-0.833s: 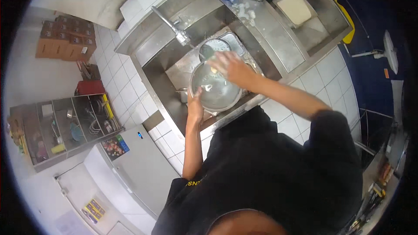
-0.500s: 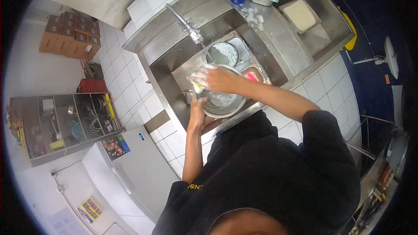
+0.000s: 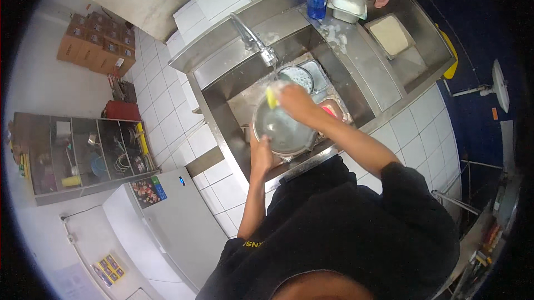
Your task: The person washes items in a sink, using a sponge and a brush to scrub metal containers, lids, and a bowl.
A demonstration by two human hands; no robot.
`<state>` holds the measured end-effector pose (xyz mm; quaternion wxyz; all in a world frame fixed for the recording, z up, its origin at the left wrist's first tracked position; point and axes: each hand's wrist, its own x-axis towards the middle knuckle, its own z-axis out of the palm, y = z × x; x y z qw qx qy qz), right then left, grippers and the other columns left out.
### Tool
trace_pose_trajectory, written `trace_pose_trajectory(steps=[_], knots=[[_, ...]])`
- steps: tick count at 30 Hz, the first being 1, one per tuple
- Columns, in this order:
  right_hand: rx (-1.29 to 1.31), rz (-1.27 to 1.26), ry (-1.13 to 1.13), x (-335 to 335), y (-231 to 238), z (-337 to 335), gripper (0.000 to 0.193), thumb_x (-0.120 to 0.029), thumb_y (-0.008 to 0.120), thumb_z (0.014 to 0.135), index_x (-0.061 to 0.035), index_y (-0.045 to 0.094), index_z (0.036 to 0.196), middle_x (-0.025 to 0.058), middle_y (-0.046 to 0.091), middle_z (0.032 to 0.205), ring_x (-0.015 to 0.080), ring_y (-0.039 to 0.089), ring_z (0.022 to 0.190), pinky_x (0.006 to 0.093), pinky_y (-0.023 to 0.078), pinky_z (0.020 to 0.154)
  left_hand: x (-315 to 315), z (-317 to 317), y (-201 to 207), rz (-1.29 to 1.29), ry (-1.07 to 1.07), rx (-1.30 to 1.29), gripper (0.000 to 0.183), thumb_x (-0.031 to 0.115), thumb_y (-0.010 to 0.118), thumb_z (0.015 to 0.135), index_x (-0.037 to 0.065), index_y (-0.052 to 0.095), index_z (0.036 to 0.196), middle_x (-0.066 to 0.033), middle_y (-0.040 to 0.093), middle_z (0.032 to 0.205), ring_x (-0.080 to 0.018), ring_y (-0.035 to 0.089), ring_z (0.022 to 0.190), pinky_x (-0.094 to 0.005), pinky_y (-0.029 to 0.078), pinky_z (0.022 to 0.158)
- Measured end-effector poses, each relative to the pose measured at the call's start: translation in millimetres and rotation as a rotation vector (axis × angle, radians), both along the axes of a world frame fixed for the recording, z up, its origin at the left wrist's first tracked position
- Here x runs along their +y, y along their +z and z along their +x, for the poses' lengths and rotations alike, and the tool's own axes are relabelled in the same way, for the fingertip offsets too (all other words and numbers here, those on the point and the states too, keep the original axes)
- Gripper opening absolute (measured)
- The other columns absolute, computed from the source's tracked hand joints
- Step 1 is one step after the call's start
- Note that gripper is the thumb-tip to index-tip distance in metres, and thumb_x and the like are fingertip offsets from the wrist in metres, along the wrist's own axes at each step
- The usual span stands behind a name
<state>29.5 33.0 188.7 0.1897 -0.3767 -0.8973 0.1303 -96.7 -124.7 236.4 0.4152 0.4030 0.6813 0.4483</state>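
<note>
My left hand [image 3: 262,154] grips a large round metal bowl [image 3: 286,130] by its near-left rim, thumb over the edge. The bowl is tilted in the sink basin [image 3: 233,100]. Above the bowl's far side, my right hand [image 3: 296,101] is closed on a yellow sponge [image 3: 272,97], slightly blurred. Just beyond it sits a round pan [image 3: 300,76] with suds, beside a rectangular metal tray [image 3: 315,69]. A container with something pink-red [image 3: 332,109] lies right of the bowl, partly behind my right forearm. From the faucet [image 3: 267,54], a thin stream of water falls.
On the soapy counter right of the basin stand a pump bottle of blue liquid [image 3: 316,1] and a metal container of white suds [image 3: 347,5]. A pan of pale liquid [image 3: 391,34] sits in the second basin. Left are a white freezer [image 3: 186,222] and a shelf unit [image 3: 83,155].
My left hand has moved from near the sponge onto the bowl's rim. The right hand has carried the sponge right, apart from the left hand. The whole view has shifted slightly.
</note>
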Motion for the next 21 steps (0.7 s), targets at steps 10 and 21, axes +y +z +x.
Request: trace_pose_trajectory(steps=[10,21], knots=[[-0.039,-0.079,0.420,18.2,33.4,16.7,0.035,-0.009,0.061,0.080,-0.0033,0.056,0.114,0.0177,0.065,0.091,0.0349,0.065,0.083,0.0446,0.053,0.070,-3.8,-47.4,15.7,-0.027,-0.032,-0.116,0.062,0.008,0.038,0.082,0.001,0.038,0.143,-0.0171,0.052,0.131,-0.0249,0.052,0.108,-0.0330,0.043,0.091],[-0.044,-0.325,0.285,19.5,18.5,-12.3,0.023,-0.007,0.060,0.078,0.0020,0.063,0.099,0.0247,0.062,0.091,0.0430,0.061,0.087,0.0492,0.047,0.079,-2.1,-51.7,23.1,-0.070,0.088,-0.078,0.063,0.003,0.037,0.080,0.002,0.036,0.143,-0.0162,0.052,0.129,-0.0244,0.049,0.118,-0.0320,0.039,0.099]])
